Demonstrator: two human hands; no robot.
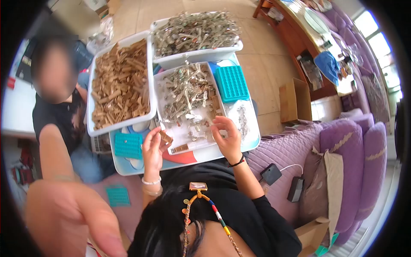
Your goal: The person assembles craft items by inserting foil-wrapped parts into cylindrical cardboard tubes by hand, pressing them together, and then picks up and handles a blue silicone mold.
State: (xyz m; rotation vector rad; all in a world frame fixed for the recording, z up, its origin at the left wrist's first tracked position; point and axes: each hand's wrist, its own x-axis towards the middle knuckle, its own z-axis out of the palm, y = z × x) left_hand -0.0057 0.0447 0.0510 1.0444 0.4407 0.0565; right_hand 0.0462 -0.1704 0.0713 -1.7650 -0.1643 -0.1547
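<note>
Far left, we get a co-worker in a black top [58,112], and a blurred hand [77,210] looming large in the foreground. Next along, we see the white tub [151,85], heaped with brown pieces [122,81], then a teal grid tray [128,145] just below it on the table [253,137]. Now the left hand [152,147], white bracelet on the wrist: we see its fingertips closed on a small brown piece [165,138], held over the near left corner of the shallow white tray [177,136]. Silvery pieces [184,88] pile up in that tray, and the back tub [205,52] behind carries a bigger heap. Here's the right hand [227,136], at the tray's right side, thumb and forefinger curled towards each other; whether they grip anything, we can't tell. Beyond it sits another teal tray [231,84], and further right, the purple sofa [342,158].
</note>
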